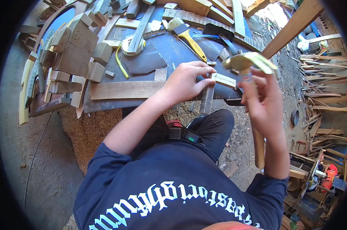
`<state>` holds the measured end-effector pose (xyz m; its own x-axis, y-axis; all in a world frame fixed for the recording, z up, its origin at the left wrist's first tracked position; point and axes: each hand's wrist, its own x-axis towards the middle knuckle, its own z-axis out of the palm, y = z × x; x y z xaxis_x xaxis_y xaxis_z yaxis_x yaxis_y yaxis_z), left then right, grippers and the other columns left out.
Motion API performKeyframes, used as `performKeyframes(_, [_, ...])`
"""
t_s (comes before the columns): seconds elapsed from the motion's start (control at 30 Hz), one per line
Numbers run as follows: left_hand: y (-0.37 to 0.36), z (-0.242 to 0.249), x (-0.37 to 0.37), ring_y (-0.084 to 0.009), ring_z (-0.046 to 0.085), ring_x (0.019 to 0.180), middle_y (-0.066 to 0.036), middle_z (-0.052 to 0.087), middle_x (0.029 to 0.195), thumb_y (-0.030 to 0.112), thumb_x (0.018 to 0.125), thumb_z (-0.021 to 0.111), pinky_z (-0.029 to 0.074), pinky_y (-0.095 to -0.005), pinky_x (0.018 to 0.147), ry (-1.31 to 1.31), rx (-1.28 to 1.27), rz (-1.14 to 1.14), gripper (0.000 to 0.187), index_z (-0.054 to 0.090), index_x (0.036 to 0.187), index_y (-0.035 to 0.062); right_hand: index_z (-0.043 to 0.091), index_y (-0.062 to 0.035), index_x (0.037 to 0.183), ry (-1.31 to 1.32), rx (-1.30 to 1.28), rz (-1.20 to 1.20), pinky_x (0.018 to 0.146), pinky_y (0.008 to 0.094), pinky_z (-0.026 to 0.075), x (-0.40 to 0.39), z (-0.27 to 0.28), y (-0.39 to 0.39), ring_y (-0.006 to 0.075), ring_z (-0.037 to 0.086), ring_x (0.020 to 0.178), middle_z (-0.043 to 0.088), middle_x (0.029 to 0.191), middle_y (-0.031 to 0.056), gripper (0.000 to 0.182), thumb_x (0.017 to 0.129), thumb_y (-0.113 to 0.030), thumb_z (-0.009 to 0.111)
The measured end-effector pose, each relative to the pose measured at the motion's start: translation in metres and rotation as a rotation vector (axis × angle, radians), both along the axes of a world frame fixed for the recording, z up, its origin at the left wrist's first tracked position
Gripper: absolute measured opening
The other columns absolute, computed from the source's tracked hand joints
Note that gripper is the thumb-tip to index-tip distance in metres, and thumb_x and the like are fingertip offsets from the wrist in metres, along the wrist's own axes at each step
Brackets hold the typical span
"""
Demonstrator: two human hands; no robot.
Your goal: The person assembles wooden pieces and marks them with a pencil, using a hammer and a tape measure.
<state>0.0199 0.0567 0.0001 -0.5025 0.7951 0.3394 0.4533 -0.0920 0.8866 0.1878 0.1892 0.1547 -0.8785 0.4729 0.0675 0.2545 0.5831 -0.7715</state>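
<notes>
My left hand (187, 81) is closed in a pinch at the near edge of the workbench. Its fingertips press where a short pale wood strip (224, 80) meets a darker wood strip (207, 100) that juts over the edge. My right hand (261, 101) is wrapped around a hammer, with its wooden handle (259, 149) hanging down past the wrist. The hammer's metal head (251, 62) is raised just right of the pale strip, apart from it and blurred. Whether a nail is between my left fingers cannot be made out.
On the workbench (181, 61) lie a yellow-handled paintbrush (191, 43), a tape measure (133, 46), a dark sheet (146, 61) and a flat board (125, 90). Stacked wood blocks (77, 42) stand left. A wooden post (292, 28) rises at right, near scrap wood (327, 80).
</notes>
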Motion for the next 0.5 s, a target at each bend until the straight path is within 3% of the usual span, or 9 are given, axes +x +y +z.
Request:
performKeyframes(0.03, [-0.001,0.000,0.000,-0.0140,0.077,0.089,-0.010,0.079,0.112,0.012,0.093,0.084,0.060,-0.0296,0.071,0.009,0.000,0.005,0.029,0.081,0.121,0.0042,0.050,-0.0020,0.140,0.087,-0.002,-0.019,0.055,0.0211,0.047,0.002,0.002,-0.003,0.0073,0.062,0.068,0.074,0.101,0.0126,0.037,0.109,-0.015,0.065])
performKeyframes(0.1, [-0.001,0.001,0.000,-0.0135,0.077,0.088,-0.010,0.079,0.112,0.012,0.093,0.084,0.059,-0.0291,0.070,0.030,-0.001,0.009,0.029,0.081,0.121,0.0043,0.049,-0.0032,0.142,0.267,-0.026,-0.031,0.056,0.0211,0.048,0.003,0.011,-0.008,0.0073,0.062,0.071,0.074,0.103,0.0138,0.039,0.110,-0.016,0.065])
performKeyframes(0.13, [-0.001,0.002,0.000,-0.0135,0.077,0.088,-0.010,0.079,0.112,0.012,0.093,0.084,0.059,-0.0291,0.069,0.028,-0.005,0.008,0.029,0.081,0.121,0.0042,0.052,-0.0034,0.140,0.330,-0.022,-0.067,0.057,0.0216,0.048,0.001,0.013,-0.012,0.0072,0.062,0.068,0.074,0.102,0.0128,0.036,0.109,-0.015,0.066])
performKeyframes(0.23, [-0.002,0.004,0.000,-0.0135,0.076,0.088,-0.009,0.080,0.112,0.012,0.093,0.084,0.059,-0.0290,0.068,0.034,0.000,0.014,0.029,0.081,0.121,0.0042,0.057,-0.0011,0.131,0.071,0.079,-0.025,0.062,0.0326,0.054,-0.001,-0.001,-0.008,0.0186,0.075,0.070,0.075,0.083,0.0158,0.031,0.104,-0.011,0.068])
performKeyframes(0.27, [-0.001,0.002,0.000,-0.0135,0.076,0.088,-0.009,0.080,0.112,0.012,0.093,0.084,0.059,-0.0288,0.068,0.043,0.012,0.022,0.030,0.081,0.121,0.0043,0.058,-0.0013,0.123,-0.126,0.121,0.098,0.063,0.0359,0.054,-0.003,-0.012,-0.001,0.0235,0.076,0.070,0.075,0.083,0.0188,0.025,0.102,-0.009,0.068])
performKeyframes(0.3, [-0.001,0.001,0.001,-0.0135,0.076,0.088,-0.009,0.080,0.112,0.012,0.092,0.084,0.058,-0.0287,0.068,0.051,0.023,0.029,0.030,0.081,0.121,0.0044,0.058,-0.0014,0.120,-0.022,0.031,0.070,0.064,0.0368,0.054,-0.007,-0.024,-0.004,0.0268,0.077,0.069,0.076,0.083,0.0194,0.022,0.101,-0.008,0.067])
performKeyframes(0.37, [0.001,0.002,0.000,-0.0138,0.076,0.087,-0.009,0.080,0.112,0.012,0.092,0.084,0.058,-0.0285,0.068,0.046,0.026,0.026,0.031,0.081,0.122,0.0044,0.057,0.0003,0.121,-0.155,0.000,0.025,0.065,0.0370,0.055,-0.008,-0.010,-0.002,0.0281,0.077,0.070,0.076,0.084,0.0206,0.024,0.101,-0.008,0.068])
performKeyframes(0.5, [-0.002,0.007,0.000,-0.0143,0.076,0.086,-0.010,0.080,0.112,0.012,0.092,0.085,0.058,-0.0288,0.068,0.006,-0.007,-0.004,0.032,0.081,0.123,0.0041,0.057,0.0014,0.121,0.032,-0.023,0.005,0.065,0.0353,0.055,-0.005,-0.012,-0.003,0.0224,0.075,0.069,0.076,0.084,0.0201,0.023,0.101,-0.007,0.068])
